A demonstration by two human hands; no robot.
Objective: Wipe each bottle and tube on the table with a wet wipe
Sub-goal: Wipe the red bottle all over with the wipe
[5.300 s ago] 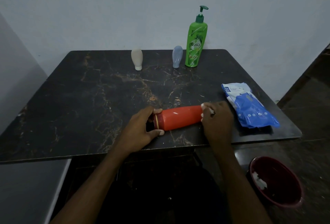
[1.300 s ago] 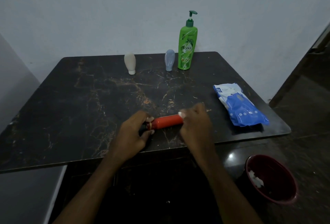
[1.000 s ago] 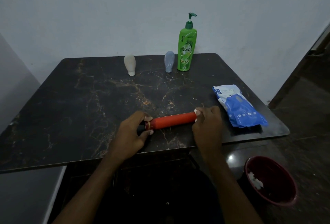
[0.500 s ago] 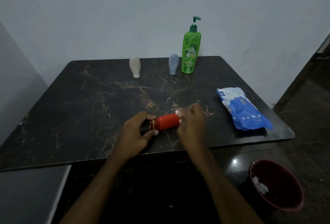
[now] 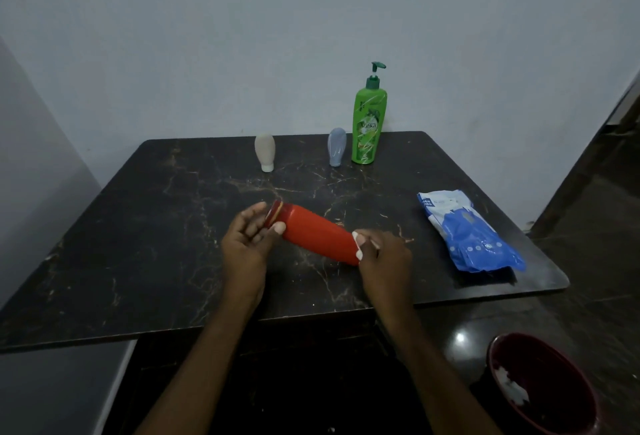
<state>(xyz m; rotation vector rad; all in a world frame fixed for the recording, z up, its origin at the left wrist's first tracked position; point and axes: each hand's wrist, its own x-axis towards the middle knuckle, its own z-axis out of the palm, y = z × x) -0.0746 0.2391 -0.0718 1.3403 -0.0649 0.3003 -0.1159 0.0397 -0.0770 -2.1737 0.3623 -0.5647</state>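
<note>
A red bottle [image 5: 317, 233] lies tilted over the middle of the dark marble table [image 5: 156, 226], cap end pointing up and left. My left hand [image 5: 247, 238] grips its cap end. My right hand [image 5: 382, 256] is closed around the bottom end, pressing a white wet wipe [image 5: 357, 244] against it; only small bits of the wipe show between my fingers. At the table's far edge stand a beige tube [image 5: 265, 151], a grey-blue tube [image 5: 337, 146] and a green pump bottle [image 5: 369, 122].
A blue and white wet wipe pack [image 5: 465, 230] lies near the table's right edge. On the floor at lower right sits a dark red bin [image 5: 550, 362] with used white wipes inside. A wall rises close behind the table.
My right hand slid with the wipe from the bottle's middle to its bottom end. The bottle now sits farther from the front edge and more tilted, its cap end raised toward the back left.
</note>
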